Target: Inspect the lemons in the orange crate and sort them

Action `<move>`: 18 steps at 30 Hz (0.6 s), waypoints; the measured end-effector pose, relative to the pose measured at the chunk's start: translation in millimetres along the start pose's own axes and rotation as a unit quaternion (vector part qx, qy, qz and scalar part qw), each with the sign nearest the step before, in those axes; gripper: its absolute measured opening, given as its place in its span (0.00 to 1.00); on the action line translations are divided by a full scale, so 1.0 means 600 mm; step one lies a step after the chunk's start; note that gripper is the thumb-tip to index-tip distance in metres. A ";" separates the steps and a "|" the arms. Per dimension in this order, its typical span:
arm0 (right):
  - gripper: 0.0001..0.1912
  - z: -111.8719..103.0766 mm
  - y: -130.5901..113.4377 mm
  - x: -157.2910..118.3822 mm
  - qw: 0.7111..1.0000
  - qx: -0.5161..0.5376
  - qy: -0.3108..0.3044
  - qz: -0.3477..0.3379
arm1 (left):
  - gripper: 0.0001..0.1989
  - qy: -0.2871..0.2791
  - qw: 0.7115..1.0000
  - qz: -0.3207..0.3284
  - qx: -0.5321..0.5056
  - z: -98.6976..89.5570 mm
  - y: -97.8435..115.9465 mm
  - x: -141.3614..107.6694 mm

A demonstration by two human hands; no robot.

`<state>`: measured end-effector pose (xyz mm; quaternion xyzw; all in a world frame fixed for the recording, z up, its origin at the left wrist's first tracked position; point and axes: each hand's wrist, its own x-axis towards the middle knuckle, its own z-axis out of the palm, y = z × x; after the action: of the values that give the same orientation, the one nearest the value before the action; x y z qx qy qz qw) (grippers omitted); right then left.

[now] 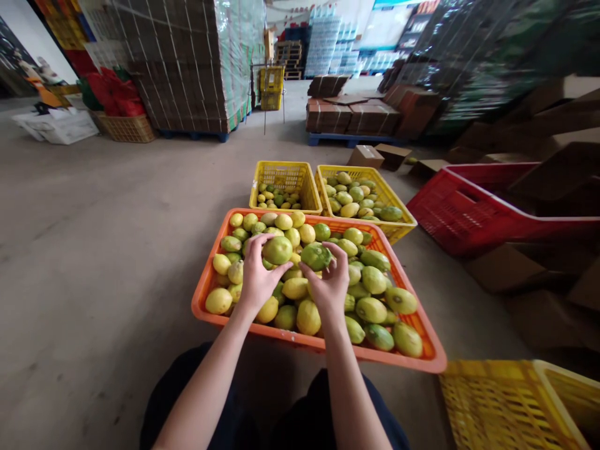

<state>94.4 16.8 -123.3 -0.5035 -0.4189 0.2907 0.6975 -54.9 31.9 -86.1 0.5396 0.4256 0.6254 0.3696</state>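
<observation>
My left hand (261, 275) is closed on a yellow-green lemon (277, 250), pinched between the thumb and fingers. Just to its right, my right hand (329, 275) grips a darker green lemon (315, 256). Both lemons are held up over an orange plastic crate (290, 337) that is filled with loose lemons. Yellower fruit, such as one lemon (219, 300), lies mostly on the left of the crate. Greener and longer ones, like another lemon (372, 310), fill its right side.
Behind the orange crate stand two yellow crates (255, 203) with more lemons inside. A red crate (450, 206) with cardboard is at right, another yellow crate (492, 400) at lower right. Farther off are wrapped pallet stacks (187, 69) and flattened cartons (351, 115) on a blue pallet.
</observation>
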 end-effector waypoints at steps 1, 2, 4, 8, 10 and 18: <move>0.32 0.003 -0.002 -0.001 1.000 0.003 0.010 -0.019 | 0.25 -0.004 1.000 0.016 0.004 -0.001 0.002 0.000; 0.33 0.007 -0.004 -0.003 0.999 0.005 0.022 -0.036 | 0.24 -0.007 0.999 0.030 0.010 0.000 0.001 -0.001; 0.33 0.015 -0.007 -0.007 0.998 0.007 0.029 -0.060 | 0.23 -0.018 0.997 0.059 0.036 0.000 -0.006 -0.002; 0.34 0.021 -0.004 -0.009 0.996 0.022 0.039 -0.083 | 0.25 -0.034 0.986 0.131 0.096 0.000 -0.033 -0.002; 0.34 0.020 -0.001 -0.008 0.995 0.035 0.042 -0.081 | 0.25 -0.036 0.984 0.147 0.097 -0.001 -0.042 -0.001; 0.36 0.007 -0.020 -0.002 0.994 0.091 0.034 0.040 | 0.34 -0.054 0.985 -0.108 -0.120 -0.004 -0.026 0.008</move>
<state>89.7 14.0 -111.8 -0.4640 -0.3464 0.3381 0.7419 -58.1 41.5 -99.1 0.4755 0.3823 0.5982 0.5195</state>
